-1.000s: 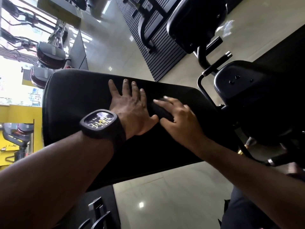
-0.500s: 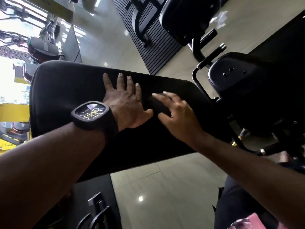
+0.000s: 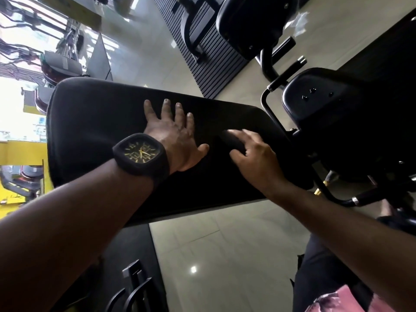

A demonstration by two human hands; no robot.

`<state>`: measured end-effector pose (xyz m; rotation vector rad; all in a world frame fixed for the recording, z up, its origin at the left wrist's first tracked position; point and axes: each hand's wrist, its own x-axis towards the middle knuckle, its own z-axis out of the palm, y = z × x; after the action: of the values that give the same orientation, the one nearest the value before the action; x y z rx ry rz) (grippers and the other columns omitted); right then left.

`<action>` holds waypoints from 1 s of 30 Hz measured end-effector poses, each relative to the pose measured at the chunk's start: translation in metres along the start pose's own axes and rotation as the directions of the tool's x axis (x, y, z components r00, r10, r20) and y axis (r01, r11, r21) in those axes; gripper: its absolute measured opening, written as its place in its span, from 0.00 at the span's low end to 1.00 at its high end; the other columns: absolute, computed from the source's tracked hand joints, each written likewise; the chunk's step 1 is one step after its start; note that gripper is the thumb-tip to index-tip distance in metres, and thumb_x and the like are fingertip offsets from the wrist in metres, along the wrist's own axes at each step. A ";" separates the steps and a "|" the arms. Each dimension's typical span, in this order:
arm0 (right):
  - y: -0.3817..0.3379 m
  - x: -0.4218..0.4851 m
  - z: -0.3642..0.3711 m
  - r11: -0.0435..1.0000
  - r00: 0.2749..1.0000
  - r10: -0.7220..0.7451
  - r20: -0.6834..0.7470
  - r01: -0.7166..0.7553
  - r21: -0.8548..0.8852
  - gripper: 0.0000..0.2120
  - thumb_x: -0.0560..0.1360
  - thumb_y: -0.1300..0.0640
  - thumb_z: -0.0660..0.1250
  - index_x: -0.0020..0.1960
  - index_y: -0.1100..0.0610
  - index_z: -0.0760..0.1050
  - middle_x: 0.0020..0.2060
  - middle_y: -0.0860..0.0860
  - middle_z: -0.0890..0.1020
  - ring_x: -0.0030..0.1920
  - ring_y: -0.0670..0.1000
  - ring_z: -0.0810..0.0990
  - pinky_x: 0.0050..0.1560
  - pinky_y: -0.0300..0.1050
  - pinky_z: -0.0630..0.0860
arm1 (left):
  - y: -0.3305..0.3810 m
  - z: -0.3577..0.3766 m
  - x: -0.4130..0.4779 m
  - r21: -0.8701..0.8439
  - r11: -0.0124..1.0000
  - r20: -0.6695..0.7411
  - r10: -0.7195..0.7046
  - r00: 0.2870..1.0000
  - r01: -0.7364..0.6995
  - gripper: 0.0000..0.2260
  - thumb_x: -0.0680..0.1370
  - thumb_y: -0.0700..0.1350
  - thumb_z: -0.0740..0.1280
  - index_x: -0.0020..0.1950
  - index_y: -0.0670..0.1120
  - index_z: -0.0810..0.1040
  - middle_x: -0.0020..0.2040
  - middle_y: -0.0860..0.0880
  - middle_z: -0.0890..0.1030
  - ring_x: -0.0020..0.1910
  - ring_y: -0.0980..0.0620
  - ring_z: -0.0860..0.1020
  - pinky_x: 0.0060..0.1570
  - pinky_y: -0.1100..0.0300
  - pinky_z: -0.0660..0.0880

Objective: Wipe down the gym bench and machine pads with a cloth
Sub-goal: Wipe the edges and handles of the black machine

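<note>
A long black bench pad (image 3: 94,131) fills the middle of the view. My left hand (image 3: 175,136), with a black watch on the wrist, lies flat on the pad, fingers spread. To its right my right hand (image 3: 254,158) sits on the pad near its right end. Its blurred fingers and thumb curve round a dark wad of cloth (image 3: 231,141) that is hard to tell from the pad. A second black machine pad (image 3: 337,104) with three bolts stands just beyond the right end.
Black steel tubes and a handle (image 3: 270,86) run between the two pads. Another black pad (image 3: 247,21) hangs above them. Glossy tiled floor (image 3: 225,255) lies below the bench, a black frame (image 3: 135,284) at the lower left, and more machines at far left.
My right hand with the cloth has slid right, away from my left hand, so the gap between them is wider. My left hand stays flat on the pad.
</note>
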<state>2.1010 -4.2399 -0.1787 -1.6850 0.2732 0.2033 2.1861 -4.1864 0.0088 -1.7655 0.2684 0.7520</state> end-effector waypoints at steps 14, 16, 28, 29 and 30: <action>0.018 -0.010 0.004 0.996 0.995 0.090 -0.049 -0.089 0.020 0.25 0.77 0.45 0.62 0.75 0.41 0.69 0.74 0.52 0.70 0.68 0.60 0.73 0.65 0.50 0.72 | 0.025 0.011 -0.009 -0.001 0.998 -0.043 -0.065 0.997 0.065 0.36 0.83 0.66 0.45 0.83 0.45 0.42 0.83 0.40 0.41 0.81 0.34 0.39 0.74 0.27 0.40; 0.030 -0.024 0.002 0.982 0.979 0.191 -0.070 -0.189 0.027 0.24 0.79 0.46 0.61 0.75 0.42 0.69 0.74 0.53 0.69 0.66 0.61 0.74 0.64 0.50 0.72 | 0.027 0.013 -0.008 -0.003 0.998 -0.059 -0.068 0.996 0.068 0.37 0.83 0.66 0.45 0.83 0.45 0.42 0.83 0.40 0.42 0.80 0.33 0.39 0.73 0.26 0.40; 0.021 -0.005 0.001 0.993 0.991 0.113 -0.072 -0.111 0.025 0.25 0.78 0.48 0.63 0.74 0.41 0.70 0.73 0.52 0.71 0.66 0.60 0.75 0.66 0.52 0.74 | 0.036 0.012 0.006 -0.034 0.996 -0.071 -0.086 0.994 0.084 0.41 0.80 0.70 0.47 0.84 0.46 0.43 0.83 0.39 0.42 0.80 0.33 0.39 0.71 0.24 0.38; 0.024 -0.012 0.002 0.985 0.982 0.171 -0.079 -0.170 0.016 0.24 0.79 0.48 0.63 0.75 0.42 0.69 0.74 0.53 0.69 0.67 0.61 0.74 0.66 0.53 0.73 | 0.037 0.012 0.006 -0.034 0.996 -0.066 -0.085 0.994 0.083 0.41 0.80 0.71 0.47 0.84 0.46 0.43 0.83 0.39 0.42 0.80 0.33 0.39 0.71 0.24 0.38; 0.023 -0.021 0.003 0.981 0.978 0.193 -0.085 -0.193 0.005 0.25 0.79 0.49 0.63 0.75 0.43 0.69 0.75 0.54 0.68 0.67 0.62 0.74 0.66 0.52 0.72 | 0.037 0.012 0.007 -0.033 0.996 -0.065 -0.085 0.994 0.083 0.41 0.80 0.71 0.46 0.84 0.45 0.42 0.83 0.39 0.42 0.80 0.33 0.39 0.71 0.24 0.38</action>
<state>2.0741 -4.2385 -0.1948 -1.6721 0.5017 0.2771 2.1678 -4.1866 -0.0261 -1.8215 0.2266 0.6410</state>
